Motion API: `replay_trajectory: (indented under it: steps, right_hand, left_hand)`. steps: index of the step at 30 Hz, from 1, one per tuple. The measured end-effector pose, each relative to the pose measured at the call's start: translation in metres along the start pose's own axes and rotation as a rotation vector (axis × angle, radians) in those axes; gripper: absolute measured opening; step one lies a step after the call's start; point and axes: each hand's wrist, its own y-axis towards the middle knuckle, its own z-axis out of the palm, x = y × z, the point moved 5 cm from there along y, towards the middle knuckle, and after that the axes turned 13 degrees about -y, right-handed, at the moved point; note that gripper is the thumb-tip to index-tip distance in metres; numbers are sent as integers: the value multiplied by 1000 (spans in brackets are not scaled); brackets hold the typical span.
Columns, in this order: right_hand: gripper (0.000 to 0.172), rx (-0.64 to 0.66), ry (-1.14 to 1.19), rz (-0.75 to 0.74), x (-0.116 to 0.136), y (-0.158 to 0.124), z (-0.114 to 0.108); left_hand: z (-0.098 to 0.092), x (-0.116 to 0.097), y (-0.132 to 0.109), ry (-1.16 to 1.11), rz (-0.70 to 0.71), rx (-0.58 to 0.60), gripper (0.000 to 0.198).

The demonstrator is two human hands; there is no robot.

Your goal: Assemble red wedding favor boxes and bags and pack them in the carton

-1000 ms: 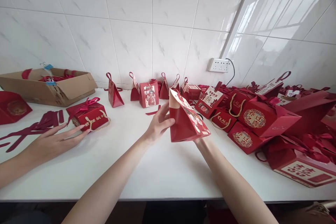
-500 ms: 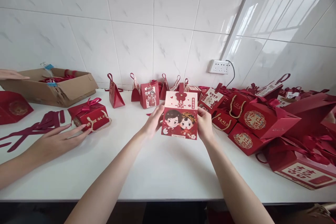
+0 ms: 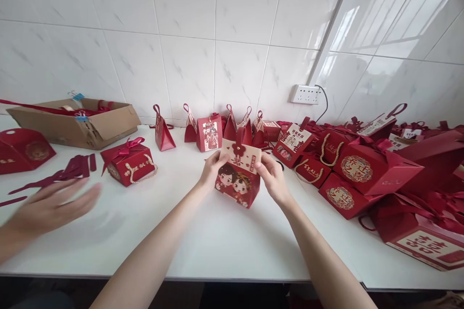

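A red and cream gift box [image 3: 237, 181] with two cartoon figures and a strap loop on top is held a little above the white table, tilted and turned so its right side shows. My left hand [image 3: 211, 170] grips its left edge, thumb on the cream flap. On the right edge, my right hand [image 3: 272, 177] holds it with the thumb on the front. Behind it stand small triangular red boxes [image 3: 164, 131] and a red box with a printed figure [image 3: 209, 134].
Another person's hand [image 3: 54, 205] is over the table at left, near dark red ribbon strips [image 3: 72, 169] and a bowed red box [image 3: 131, 163]. A cardboard box [image 3: 90, 125] stands behind. Many red boxes [image 3: 377, 166] are piled at right. A power strip [image 3: 305, 94] is on the wall.
The held box has moved slightly left and down and turned, showing its side. The other person's hand has drawn back leftward from the bowed box. The view has shifted slightly.
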Motion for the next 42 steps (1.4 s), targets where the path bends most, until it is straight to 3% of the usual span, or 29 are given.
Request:
replay_trajectory:
  steps: [4,8,14,16,20,22,26,28,30,33,35,39,42]
  right_hand:
    - [29,-167,-60,66,-2,2,-12]
    - [27,-101,-133,58,1,2,-7]
    - [24,-44,-146,11,1,1,0]
    - [22,-119,-177,-31,0,0,0]
    - [33,-356,-433,-206,5,-5,0]
    - [36,-262,-529,-249,6,-6,11]
    - [60,-8,-436,-161,-3,-4,24]
    - [43,-18,-350,-54,-8,-1,17]
    - [27,-72,-265,59,-11,3,5]
    - [24,-57,-43,215,-14,4,-4]
    - [26,19,110,292,-13,1,-1]
    - [27,127,177,315,-8,-4,7]
    - [28,141,185,297,-7,-4,9]
  left_hand:
    - [14,-13,-8,202,80,113,30]
    - [29,-26,-18,302,140,183,25]
    - [34,-32,-24,454,214,89,23]
    - [34,-34,-25,500,276,42,21]
    - [26,-33,-29,451,385,-191,20]
    - [23,-27,-30,382,362,-209,24]
    - [34,-10,-28,275,229,139,43]
    - [36,-9,-27,258,197,227,45]
    - [31,-19,-25,292,258,130,36]
    - [23,-40,-24,377,420,-90,25]
    - [24,-44,-21,382,370,-74,29]
    - [29,-35,-19,339,93,45,23]
    - [31,-35,-21,367,107,21,20]
